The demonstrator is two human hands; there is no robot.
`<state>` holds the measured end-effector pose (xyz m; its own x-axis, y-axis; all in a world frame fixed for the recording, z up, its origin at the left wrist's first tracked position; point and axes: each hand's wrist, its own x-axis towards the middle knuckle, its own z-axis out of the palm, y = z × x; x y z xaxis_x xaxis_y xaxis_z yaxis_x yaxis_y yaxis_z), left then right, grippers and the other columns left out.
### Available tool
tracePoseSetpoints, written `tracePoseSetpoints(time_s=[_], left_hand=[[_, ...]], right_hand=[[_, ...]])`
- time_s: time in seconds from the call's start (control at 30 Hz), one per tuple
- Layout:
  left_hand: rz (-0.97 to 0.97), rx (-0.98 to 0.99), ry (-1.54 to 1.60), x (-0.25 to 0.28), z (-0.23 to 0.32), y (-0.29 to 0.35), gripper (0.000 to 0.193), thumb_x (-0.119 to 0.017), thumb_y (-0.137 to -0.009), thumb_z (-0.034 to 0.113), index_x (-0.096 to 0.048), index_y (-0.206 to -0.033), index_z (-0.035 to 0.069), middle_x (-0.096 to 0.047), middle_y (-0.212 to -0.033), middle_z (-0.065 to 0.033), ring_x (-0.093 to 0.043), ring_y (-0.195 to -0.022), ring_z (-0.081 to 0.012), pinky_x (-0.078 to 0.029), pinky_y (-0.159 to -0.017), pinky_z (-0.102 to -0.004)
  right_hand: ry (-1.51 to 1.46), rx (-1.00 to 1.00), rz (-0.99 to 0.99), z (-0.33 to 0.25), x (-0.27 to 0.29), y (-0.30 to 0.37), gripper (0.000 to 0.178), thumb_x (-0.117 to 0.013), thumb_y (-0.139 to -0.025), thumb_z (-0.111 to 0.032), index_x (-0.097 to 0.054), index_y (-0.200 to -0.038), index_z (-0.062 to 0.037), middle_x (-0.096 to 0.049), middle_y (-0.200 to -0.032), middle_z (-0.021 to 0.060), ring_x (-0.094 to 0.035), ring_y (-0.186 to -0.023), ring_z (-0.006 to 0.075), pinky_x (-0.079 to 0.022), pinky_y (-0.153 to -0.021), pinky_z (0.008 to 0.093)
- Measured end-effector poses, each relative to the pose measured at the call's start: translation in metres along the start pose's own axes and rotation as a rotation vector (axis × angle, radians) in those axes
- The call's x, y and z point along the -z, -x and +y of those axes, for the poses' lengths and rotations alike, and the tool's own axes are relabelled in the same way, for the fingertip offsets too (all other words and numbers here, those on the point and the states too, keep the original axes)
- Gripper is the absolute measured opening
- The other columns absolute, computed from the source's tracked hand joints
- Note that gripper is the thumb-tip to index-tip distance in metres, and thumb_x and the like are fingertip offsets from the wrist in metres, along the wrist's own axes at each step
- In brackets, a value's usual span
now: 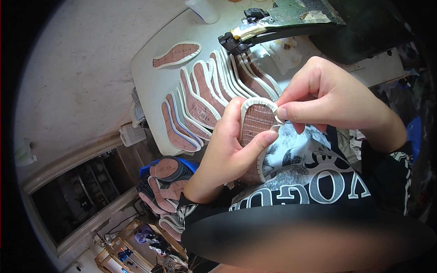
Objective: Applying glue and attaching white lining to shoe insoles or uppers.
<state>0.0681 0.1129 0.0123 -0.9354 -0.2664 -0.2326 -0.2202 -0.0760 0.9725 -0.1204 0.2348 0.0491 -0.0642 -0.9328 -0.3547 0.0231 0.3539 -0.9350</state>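
A brown shoe insole (pixel 257 122) with a white edging strip (pixel 260 101) round its rim is held up in front of my chest. My left hand (pixel 225 148) grips it, fingers behind and thumb across its face. At the insole's right side, the thumb and forefinger of my right hand (pixel 330 95) pinch the white edging, where a small loop stands away from the rim. Part of the insole's lower end lies hidden behind my left hand. Beyond my hands, several edged insoles (pixel 207 93) overlap in a row on the white table (pixel 148 86).
A single insole (pixel 177 54) lies apart at the far left of the table. A dark machine arm (pixel 282 31) reaches over the table's back right, and a white container (pixel 203 11) stands at the back. Below the table's left side, a blue bin (pixel 193 164) holds piled insoles.
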Motion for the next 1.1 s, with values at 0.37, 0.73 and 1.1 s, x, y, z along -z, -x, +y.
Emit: tracePoseSetpoints(time_s=[0.37, 0.73, 1.1], left_hand=[[-0.03, 0.005, -0.078, 0.002, -0.003, -0.004, 0.043, -0.069, -0.085, 0.01, -0.043, -0.118, -0.001, -0.057, -0.105, -0.0052, -0.054, -0.097, -0.0086, -0.042, -0.085, -0.0233], [-0.04, -0.019, 0.112, -0.002, -0.011, -0.011, 0.041, -0.071, -0.084, 0.014, -0.048, -0.114, -0.001, -0.06, -0.1, -0.0056, -0.056, -0.093, -0.0093, -0.044, -0.083, -0.0247], [-0.098, 0.021, 0.02, 0.003, -0.015, -0.012, 0.049, -0.068, -0.086, 0.009, -0.041, -0.125, -0.003, -0.057, -0.107, -0.0057, -0.054, -0.096, -0.0087, -0.042, -0.085, -0.0234]], right_hand=[[-0.079, -0.047, -0.111, 0.015, 0.013, -0.005, 0.021, -0.061, -0.085, -0.015, -0.07, -0.09, 0.0031, -0.063, -0.065, 0.0046, -0.05, -0.047, 0.0051, -0.039, -0.045, 0.0183], [-0.494, 0.033, -0.162, 0.066, 0.008, -0.014, 0.022, -0.065, -0.088, -0.018, -0.069, -0.097, 0.0014, -0.066, -0.07, 0.0077, -0.048, -0.047, 0.0041, -0.037, -0.044, 0.0168], [-0.012, 0.247, 0.102, 0.049, 0.013, -0.002, 0.014, -0.071, -0.081, -0.013, -0.071, -0.086, -0.0001, -0.065, -0.067, 0.0052, -0.053, -0.049, 0.0068, -0.039, -0.043, 0.0192]])
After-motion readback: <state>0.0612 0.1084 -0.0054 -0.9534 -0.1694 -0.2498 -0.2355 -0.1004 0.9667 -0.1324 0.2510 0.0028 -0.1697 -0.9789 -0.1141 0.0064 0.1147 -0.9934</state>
